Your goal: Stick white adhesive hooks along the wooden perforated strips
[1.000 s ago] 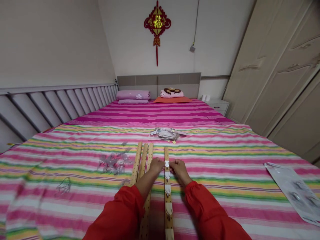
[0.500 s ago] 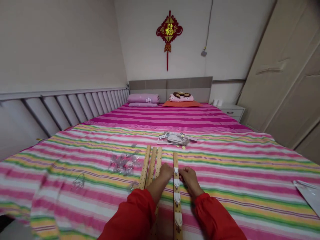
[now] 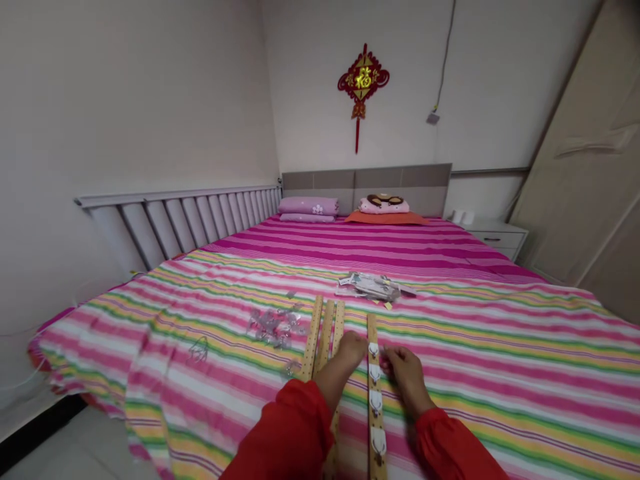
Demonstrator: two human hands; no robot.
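Observation:
A narrow wooden strip (image 3: 373,417) with holes lies lengthwise in front of me, carrying several white hooks in a row. The farthest white hook (image 3: 373,350) sits between my two hands. My left hand (image 3: 351,348) is closed at the strip's left edge, its fingertips partly hidden; it appears to grip the strip there. Just right of that hook, my right hand (image 3: 406,375) has its fingers bent and pressed together in a pinch. Whatever is between those fingertips is too small to make out. Three more perforated wooden strips (image 3: 313,340) lie under and beside my left forearm.
Small clear plastic packets (image 3: 275,327) lie scattered left of the strips. Beyond them is a pile of packaged items (image 3: 373,287). A thin tangled loop (image 3: 199,350) rests on the striped sheet (image 3: 165,320). Pillows (image 3: 309,207) stand by the headboard; a white railing (image 3: 200,223) runs along the left.
The view has shifted left and slightly up. My right hand has drawn a little away from the farthest hook, while my left hand stays by the strip.

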